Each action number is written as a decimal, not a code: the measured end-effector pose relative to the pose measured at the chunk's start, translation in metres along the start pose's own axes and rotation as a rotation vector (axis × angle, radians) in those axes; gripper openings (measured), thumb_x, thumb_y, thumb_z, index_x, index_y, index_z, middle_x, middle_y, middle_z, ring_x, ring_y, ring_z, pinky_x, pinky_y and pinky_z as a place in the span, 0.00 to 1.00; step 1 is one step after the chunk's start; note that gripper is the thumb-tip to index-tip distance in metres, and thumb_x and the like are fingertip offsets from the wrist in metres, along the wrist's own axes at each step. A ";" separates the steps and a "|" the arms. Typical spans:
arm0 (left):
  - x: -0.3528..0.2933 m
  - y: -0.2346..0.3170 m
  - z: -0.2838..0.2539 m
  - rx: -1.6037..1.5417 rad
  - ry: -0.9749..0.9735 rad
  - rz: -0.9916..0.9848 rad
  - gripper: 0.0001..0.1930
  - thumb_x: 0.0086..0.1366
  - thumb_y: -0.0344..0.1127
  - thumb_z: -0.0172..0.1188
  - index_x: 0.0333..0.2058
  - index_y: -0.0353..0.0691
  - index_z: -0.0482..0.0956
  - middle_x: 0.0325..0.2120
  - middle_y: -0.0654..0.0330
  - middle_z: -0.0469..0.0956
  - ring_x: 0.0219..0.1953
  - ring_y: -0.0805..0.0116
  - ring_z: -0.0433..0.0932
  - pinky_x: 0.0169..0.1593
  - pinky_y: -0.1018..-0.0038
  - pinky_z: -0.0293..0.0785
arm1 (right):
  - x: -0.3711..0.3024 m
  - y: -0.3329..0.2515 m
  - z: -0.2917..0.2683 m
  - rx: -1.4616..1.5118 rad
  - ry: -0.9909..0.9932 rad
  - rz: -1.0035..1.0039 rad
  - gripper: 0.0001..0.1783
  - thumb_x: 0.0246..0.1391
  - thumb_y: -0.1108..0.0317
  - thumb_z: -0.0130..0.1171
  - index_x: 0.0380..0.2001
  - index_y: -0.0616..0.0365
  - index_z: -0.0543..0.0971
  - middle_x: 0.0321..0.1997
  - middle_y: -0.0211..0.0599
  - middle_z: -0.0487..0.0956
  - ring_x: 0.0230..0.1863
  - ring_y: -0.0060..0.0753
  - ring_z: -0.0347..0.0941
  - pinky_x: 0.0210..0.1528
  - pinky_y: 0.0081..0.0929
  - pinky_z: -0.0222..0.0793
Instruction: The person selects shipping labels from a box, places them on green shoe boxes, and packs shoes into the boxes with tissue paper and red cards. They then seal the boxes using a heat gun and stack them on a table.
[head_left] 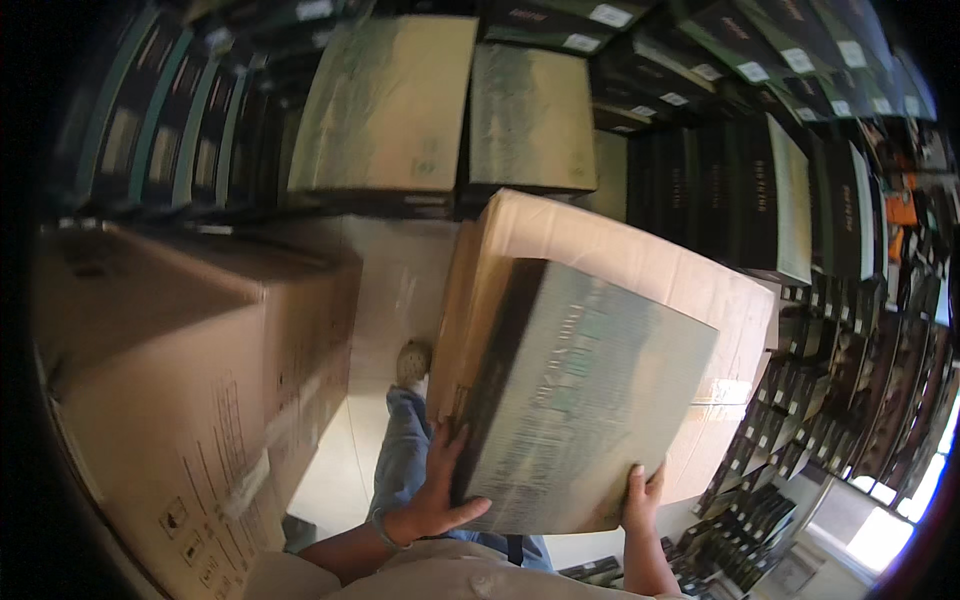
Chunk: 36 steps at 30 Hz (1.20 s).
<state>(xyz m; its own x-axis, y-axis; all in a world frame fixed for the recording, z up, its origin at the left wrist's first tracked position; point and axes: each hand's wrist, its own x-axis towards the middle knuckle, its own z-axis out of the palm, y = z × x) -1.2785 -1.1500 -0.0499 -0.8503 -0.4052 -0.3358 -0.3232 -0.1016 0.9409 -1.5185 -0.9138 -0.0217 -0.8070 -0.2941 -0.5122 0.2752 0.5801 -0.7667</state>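
Observation:
A large flat box (pixel 600 370) with a dark edge and a grey-green and beige printed lid lies tilted on top of a brown cardboard carton (pixel 630 235). My left hand (pixel 435 500) grips the box's near left corner, its thumb on the lid and its fingers along the dark side. At the near right edge, my right hand (pixel 643 495) holds the same box, with thumb and finger tips showing on the lid side. The rest of the right fingers are hidden under the box.
A big brown carton (pixel 160 400) stands to my left on the pale tiled floor (pixel 395 260). Ahead are two similar printed boxes (pixel 390 105) side by side. Dark boxes (pixel 715 190) stand upright at the far right, and more line the shelves (pixel 830 370). My shoe (pixel 412 362) shows between the cartons.

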 end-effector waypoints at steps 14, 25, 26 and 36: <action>0.052 0.011 -0.064 -0.583 -0.055 -0.243 0.61 0.49 0.49 0.69 0.71 0.37 0.36 0.67 0.53 0.51 0.69 0.59 0.50 0.70 0.63 0.45 | 0.060 -0.107 0.064 0.032 -0.147 -0.075 0.40 0.57 0.63 0.63 0.67 0.63 0.57 0.59 0.51 0.72 0.60 0.40 0.69 0.61 0.33 0.64; 0.111 0.085 -0.062 -0.723 0.264 -0.153 0.37 0.57 0.41 0.58 0.65 0.41 0.59 0.56 0.56 0.71 0.57 0.59 0.71 0.60 0.62 0.68 | 0.135 -0.151 0.073 0.029 -0.191 -0.312 0.45 0.58 0.52 0.62 0.69 0.62 0.54 0.60 0.55 0.73 0.62 0.45 0.70 0.60 0.32 0.66; 0.121 0.095 -0.067 -0.724 0.271 -0.161 0.36 0.57 0.41 0.59 0.64 0.41 0.61 0.55 0.56 0.72 0.57 0.60 0.72 0.59 0.62 0.68 | 0.151 -0.161 0.076 0.075 -0.224 -0.312 0.46 0.58 0.51 0.62 0.69 0.61 0.54 0.61 0.55 0.72 0.62 0.45 0.69 0.60 0.32 0.66; 0.338 0.123 -0.159 -0.817 0.190 -0.158 0.24 0.61 0.47 0.63 0.53 0.41 0.75 0.49 0.60 0.78 0.53 0.64 0.75 0.58 0.65 0.69 | 0.343 -0.306 0.105 0.391 -0.476 -0.282 0.44 0.56 0.61 0.66 0.72 0.49 0.55 0.67 0.40 0.67 0.65 0.32 0.63 0.65 0.28 0.57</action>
<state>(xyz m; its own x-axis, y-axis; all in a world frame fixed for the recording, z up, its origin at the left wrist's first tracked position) -1.5393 -1.4439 -0.0404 -0.7130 -0.4691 -0.5211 0.0312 -0.7636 0.6449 -1.8247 -1.2715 -0.0030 -0.5822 -0.7481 -0.3183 0.3290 0.1413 -0.9337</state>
